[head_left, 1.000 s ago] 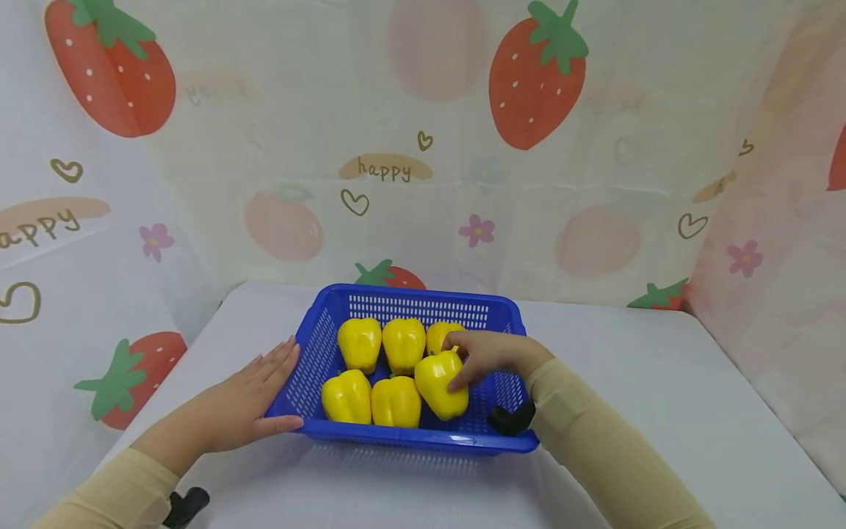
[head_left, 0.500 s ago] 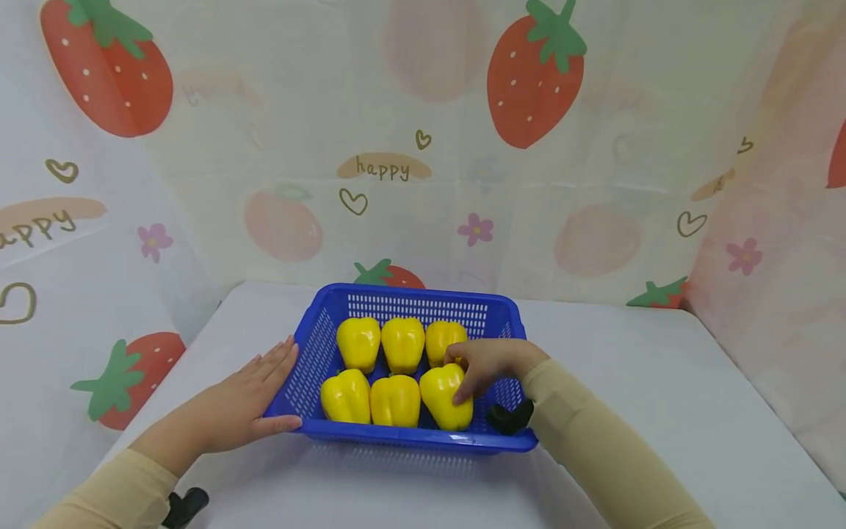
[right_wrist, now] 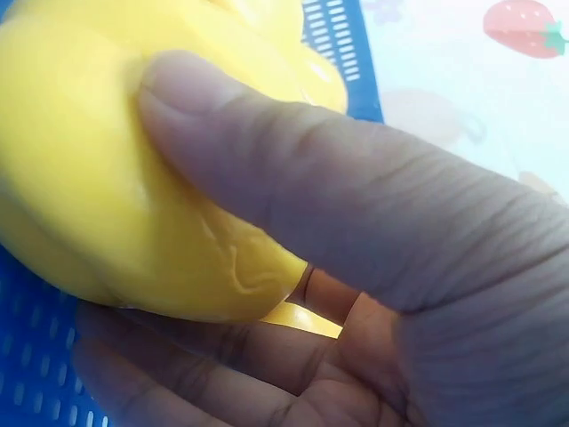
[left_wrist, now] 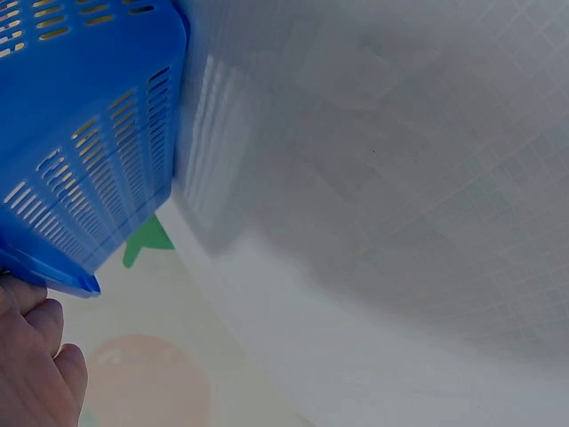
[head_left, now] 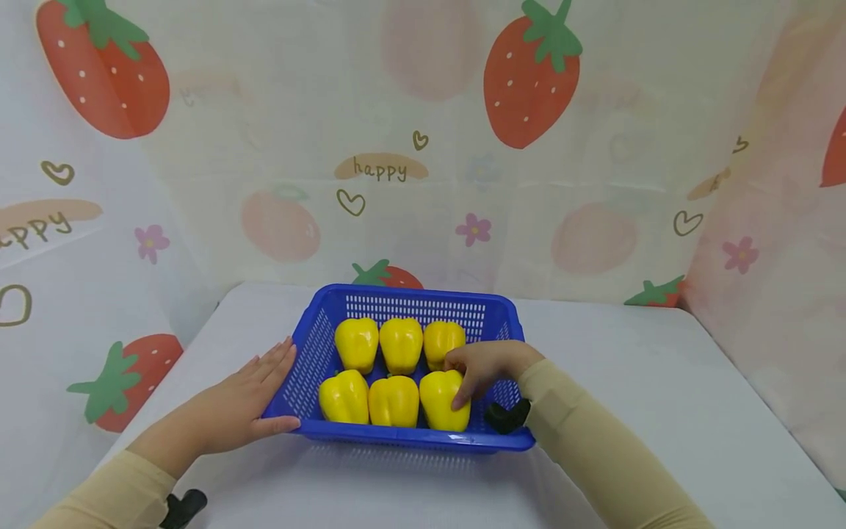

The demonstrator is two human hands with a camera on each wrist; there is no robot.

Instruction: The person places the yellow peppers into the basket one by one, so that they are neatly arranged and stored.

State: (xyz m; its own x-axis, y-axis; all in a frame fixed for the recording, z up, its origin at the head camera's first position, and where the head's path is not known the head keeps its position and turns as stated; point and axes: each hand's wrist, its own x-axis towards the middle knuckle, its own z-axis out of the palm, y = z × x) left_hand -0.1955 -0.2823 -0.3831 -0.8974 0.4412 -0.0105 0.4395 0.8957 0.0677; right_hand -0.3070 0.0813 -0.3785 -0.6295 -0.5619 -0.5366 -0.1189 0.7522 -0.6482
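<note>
Yellow bell peppers stand in two rows of three inside a blue plastic basket. My right hand holds the front right bell pepper, thumb on its near side. In the right wrist view the thumb presses the glossy pepper and the other fingers curl beneath it. Behind that pepper stands the back right one, partly covered by my fingers. My left hand rests along the basket's left rim, fingers straight. In the left wrist view, part of this hand touches the basket rim.
The basket stands on a white-covered table. Behind and beside it hang printed cloths with strawberries and hearts. A dark strap piece at my right wrist hangs over the basket's right side.
My right hand has lowered the held bell pepper from a tilted, raised position into the front row, beside the middle pepper. The left hand keeps its place on the rim.
</note>
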